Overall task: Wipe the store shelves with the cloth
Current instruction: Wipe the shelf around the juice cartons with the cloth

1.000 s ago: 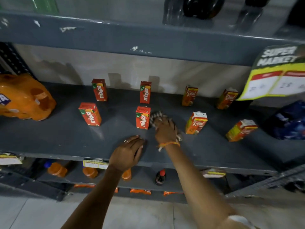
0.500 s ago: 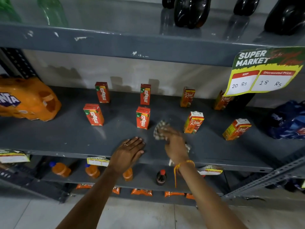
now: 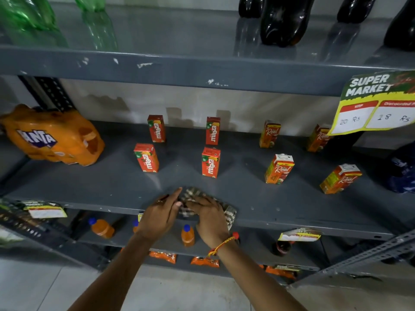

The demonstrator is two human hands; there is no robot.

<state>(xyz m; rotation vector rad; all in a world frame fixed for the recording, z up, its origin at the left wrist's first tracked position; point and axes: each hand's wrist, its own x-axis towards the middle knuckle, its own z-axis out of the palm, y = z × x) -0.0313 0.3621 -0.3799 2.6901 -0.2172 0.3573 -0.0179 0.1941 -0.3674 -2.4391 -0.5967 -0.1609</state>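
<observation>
A checked cloth point(image 3: 229, 214) lies bunched at the front edge of the grey middle shelf point(image 3: 112, 185). My right hand point(image 3: 211, 217) presses flat on top of it and covers most of it. My left hand point(image 3: 160, 215) rests on the shelf edge just to the left, fingers together, fingertips touching the cloth's left end. Behind the hands stand small red Maaza juice cartons point(image 3: 210, 162) and orange Real juice cartons point(image 3: 279, 169), spread apart over the shelf.
An orange Fanta multipack point(image 3: 52, 136) lies at the shelf's left end and a dark blue pack point(image 3: 403, 171) at its right. A price sign point(image 3: 377, 104) hangs from the upper shelf. Green and dark bottles stand above; small orange bottles point(image 3: 102, 228) stand below.
My right hand has dragged the cloth from beside the front Maaza carton back to the shelf's front edge. My left hand has shifted right until it touches the cloth.
</observation>
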